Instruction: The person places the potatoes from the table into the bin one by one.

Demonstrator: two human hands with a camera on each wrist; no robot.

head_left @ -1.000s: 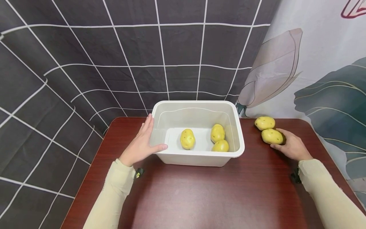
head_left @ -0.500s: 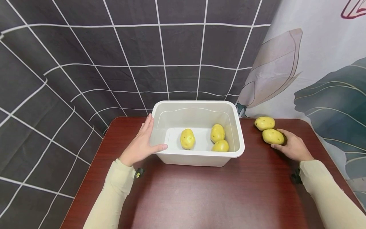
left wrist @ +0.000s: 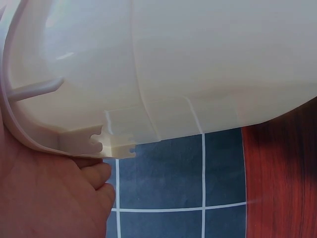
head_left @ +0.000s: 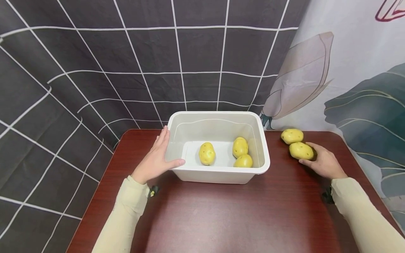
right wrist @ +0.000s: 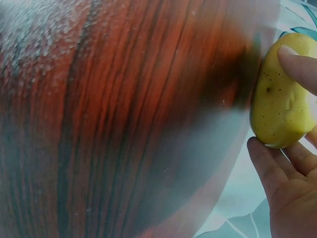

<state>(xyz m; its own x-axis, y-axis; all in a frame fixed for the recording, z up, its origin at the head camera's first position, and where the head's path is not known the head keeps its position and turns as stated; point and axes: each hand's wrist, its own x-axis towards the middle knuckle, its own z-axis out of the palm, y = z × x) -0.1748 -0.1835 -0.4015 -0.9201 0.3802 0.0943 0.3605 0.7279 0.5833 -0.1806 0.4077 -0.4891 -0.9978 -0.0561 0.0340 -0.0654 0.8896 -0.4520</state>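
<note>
My left hand (head_left: pixel 154 159) rests against the left end of a white plastic bin (head_left: pixel 218 169), its fingers extended along the side and its thumb at the near rim. The left wrist view shows this hand (left wrist: pixel 54 193) beneath the bin's rim. Inside the bin lie three yellow potatoes: one (head_left: pixel 207 153) left of the middle, and two touching near the right wall, a farther potato (head_left: pixel 240 147) and a nearer potato (head_left: pixel 243 161). On the right, my right hand (head_left: pixel 326 162) holds another potato (head_left: pixel 301 150) between thumb and fingers, also seen in the right wrist view.
One more potato (head_left: pixel 292 136) lies just behind the held one, near the back edge of the reddish-brown table (head_left: pixel 221 218). A dark gridded curtain (head_left: pixel 202 52) hangs behind and to the left. A pale patterned curtain (head_left: pixel 357 116) hangs on the right.
</note>
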